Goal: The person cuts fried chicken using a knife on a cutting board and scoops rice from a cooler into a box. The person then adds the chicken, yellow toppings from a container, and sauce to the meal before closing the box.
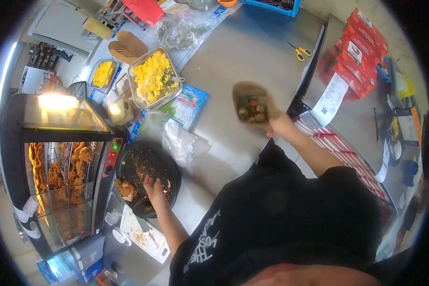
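My right hand (279,125) grips a brown paper bag (240,95) over the steel counter; its open top shows chopped pieces of food (256,108), slightly blurred. My left hand (155,190) is over a round black board (133,162) strewn with crumbs, its fingers apart with nothing visible in them. A piece of fried food (125,189) lies on the board just left of those fingers. A crumpled white bag (176,143) sits beside the board, near a blue-and-white packet (188,105).
Lit warmer (66,124) with fried pieces at left; glass trays of yellow food (152,71) (102,74) behind; white cutting board (143,238) below; scissors (300,51), stacked red boxes (355,62) and printed slip (329,97) at right; blue crate (271,7) at back.
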`<action>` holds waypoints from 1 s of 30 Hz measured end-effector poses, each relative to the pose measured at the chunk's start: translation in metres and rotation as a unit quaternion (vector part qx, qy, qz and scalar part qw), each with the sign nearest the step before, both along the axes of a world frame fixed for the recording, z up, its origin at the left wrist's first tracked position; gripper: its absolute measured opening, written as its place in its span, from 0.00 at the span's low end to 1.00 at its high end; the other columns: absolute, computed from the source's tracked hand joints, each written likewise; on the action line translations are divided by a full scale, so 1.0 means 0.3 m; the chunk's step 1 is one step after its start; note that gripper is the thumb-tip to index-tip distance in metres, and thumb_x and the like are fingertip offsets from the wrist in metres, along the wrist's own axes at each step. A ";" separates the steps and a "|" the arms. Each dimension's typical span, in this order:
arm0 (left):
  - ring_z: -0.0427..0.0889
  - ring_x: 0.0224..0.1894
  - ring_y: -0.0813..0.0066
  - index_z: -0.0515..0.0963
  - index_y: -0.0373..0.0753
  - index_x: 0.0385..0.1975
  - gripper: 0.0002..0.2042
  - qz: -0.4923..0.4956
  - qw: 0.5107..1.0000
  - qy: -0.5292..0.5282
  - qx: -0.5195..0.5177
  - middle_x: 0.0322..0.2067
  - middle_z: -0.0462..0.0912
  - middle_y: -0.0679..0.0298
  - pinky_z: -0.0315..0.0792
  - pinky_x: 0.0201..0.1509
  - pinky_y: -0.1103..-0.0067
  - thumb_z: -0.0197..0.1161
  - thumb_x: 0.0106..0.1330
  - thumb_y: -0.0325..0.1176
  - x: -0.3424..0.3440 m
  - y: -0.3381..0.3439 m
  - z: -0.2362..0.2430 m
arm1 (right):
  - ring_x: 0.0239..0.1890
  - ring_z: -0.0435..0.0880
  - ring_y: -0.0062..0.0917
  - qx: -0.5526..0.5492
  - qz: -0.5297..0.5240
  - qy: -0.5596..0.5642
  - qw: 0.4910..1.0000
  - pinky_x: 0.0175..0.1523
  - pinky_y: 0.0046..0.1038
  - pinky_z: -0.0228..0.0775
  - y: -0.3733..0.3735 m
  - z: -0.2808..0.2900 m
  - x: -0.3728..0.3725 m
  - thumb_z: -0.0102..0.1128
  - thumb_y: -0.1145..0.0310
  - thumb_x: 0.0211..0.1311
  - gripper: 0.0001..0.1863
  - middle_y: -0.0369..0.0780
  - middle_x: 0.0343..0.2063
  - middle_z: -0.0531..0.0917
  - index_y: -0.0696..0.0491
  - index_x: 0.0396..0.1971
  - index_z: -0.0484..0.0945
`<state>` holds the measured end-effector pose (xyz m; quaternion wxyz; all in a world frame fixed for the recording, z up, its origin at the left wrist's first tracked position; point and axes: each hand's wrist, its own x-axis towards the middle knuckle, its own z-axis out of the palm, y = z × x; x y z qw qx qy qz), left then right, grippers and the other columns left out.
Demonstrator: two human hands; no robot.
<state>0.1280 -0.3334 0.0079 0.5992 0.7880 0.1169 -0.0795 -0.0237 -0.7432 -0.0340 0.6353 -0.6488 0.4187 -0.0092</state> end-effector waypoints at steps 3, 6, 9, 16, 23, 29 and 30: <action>0.61 0.58 0.66 0.57 0.35 0.59 0.25 -0.010 0.999 -0.023 0.042 0.57 0.60 0.53 0.56 0.60 0.75 0.53 0.60 0.24 0.005 -0.003 -0.030 | 0.19 0.80 0.31 -0.030 -0.023 -0.055 0.998 0.21 0.30 0.74 0.011 0.023 -0.053 0.42 0.75 0.55 0.16 0.48 0.23 0.78 0.64 0.44 0.68; 0.61 0.59 0.62 0.57 0.34 0.58 0.28 -0.085 0.995 -0.043 0.036 0.56 0.62 0.51 0.55 0.62 0.71 0.57 0.57 0.27 0.029 -0.095 -0.043 | 0.20 0.81 0.31 0.078 0.012 -0.029 0.997 0.23 0.29 0.75 0.005 0.085 -0.091 0.42 0.74 0.57 0.15 0.48 0.25 0.78 0.64 0.43 0.68; 0.63 0.58 0.53 0.57 0.36 0.60 0.38 -0.273 0.829 -0.230 0.431 0.56 0.63 0.47 0.56 0.61 0.63 0.67 0.48 0.37 0.053 -0.260 -0.057 | 0.19 0.80 0.31 0.065 -0.028 -0.038 0.997 0.23 0.28 0.75 -0.065 0.036 -0.135 0.41 0.74 0.57 0.15 0.47 0.24 0.78 0.64 0.43 0.67; 0.78 0.41 0.53 0.65 0.36 0.55 0.30 -0.267 0.754 -0.142 0.583 0.40 0.78 0.49 0.72 0.43 0.63 0.61 0.54 0.44 0.080 -0.520 -0.210 | 0.22 0.80 0.32 0.177 -0.194 -0.106 0.959 0.25 0.31 0.75 -0.136 0.214 -0.572 0.47 0.72 0.59 0.10 0.47 0.24 0.78 0.62 0.37 0.70; 0.77 0.39 0.48 0.62 0.32 0.53 0.29 -0.294 0.742 -0.225 0.559 0.38 0.77 0.46 0.71 0.45 0.61 0.54 0.57 0.46 0.170 -0.950 -0.395 | 0.21 0.77 0.26 0.014 -0.553 -0.083 0.829 0.28 0.29 0.75 -0.280 0.323 -1.366 0.50 0.67 0.59 0.09 0.39 0.21 0.76 0.57 0.33 0.74; 0.75 0.44 0.54 0.72 0.34 0.43 0.18 -0.375 0.722 -0.341 0.471 0.38 0.77 0.48 0.67 0.52 0.63 0.46 0.64 0.42 0.409 -1.278 -0.469 | 0.24 0.74 0.27 -0.095 -0.574 -0.004 0.814 0.30 0.30 0.68 -0.723 0.166 -1.908 0.52 0.67 0.54 0.08 0.37 0.21 0.73 0.56 0.28 0.74; 0.73 0.47 0.55 0.75 0.35 0.39 0.16 -0.429 0.644 -0.405 0.487 0.38 0.77 0.49 0.65 0.54 0.62 0.44 0.66 0.39 0.427 -1.361 -0.463 | 0.24 0.74 0.27 -0.108 -0.565 0.030 0.817 0.30 0.30 0.68 -0.816 0.125 -1.967 0.52 0.67 0.54 0.08 0.37 0.21 0.74 0.56 0.28 0.74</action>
